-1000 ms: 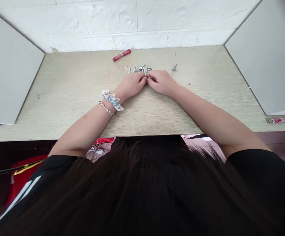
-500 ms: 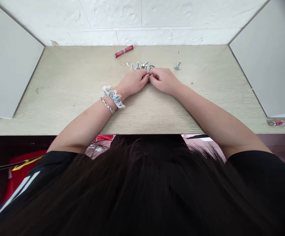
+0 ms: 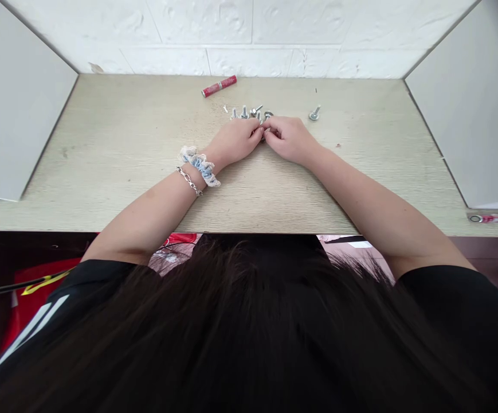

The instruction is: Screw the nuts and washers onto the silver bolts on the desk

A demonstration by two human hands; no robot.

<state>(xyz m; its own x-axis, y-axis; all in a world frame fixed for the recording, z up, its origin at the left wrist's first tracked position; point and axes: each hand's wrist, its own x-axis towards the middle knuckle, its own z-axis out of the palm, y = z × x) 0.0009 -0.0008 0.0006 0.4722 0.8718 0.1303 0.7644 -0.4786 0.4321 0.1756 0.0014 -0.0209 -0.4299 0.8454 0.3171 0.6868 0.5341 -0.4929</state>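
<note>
My left hand (image 3: 239,139) and my right hand (image 3: 289,138) meet fingertip to fingertip on the pale wooden desk. Both are closed in a pinch, and what they hold between them is too hidden to name. Just beyond the fingers stand several silver bolts, among them an upright bolt (image 3: 244,112) and a tilted bolt (image 3: 256,110). A round metal piece (image 3: 268,115) lies right behind my right fingertips. Off to the right, a single bolt with a washer (image 3: 314,113) rests apart from the group.
A red tube (image 3: 219,86) lies near the white brick wall (image 3: 231,23). Grey panels border the desk (image 3: 102,172) at left and right. Another red and white tube (image 3: 495,218) is at the right front edge. Small bits of debris lie about.
The whole view has shifted slightly. My hands remain together at the same spot by the bolts, with no clear change in their grip.
</note>
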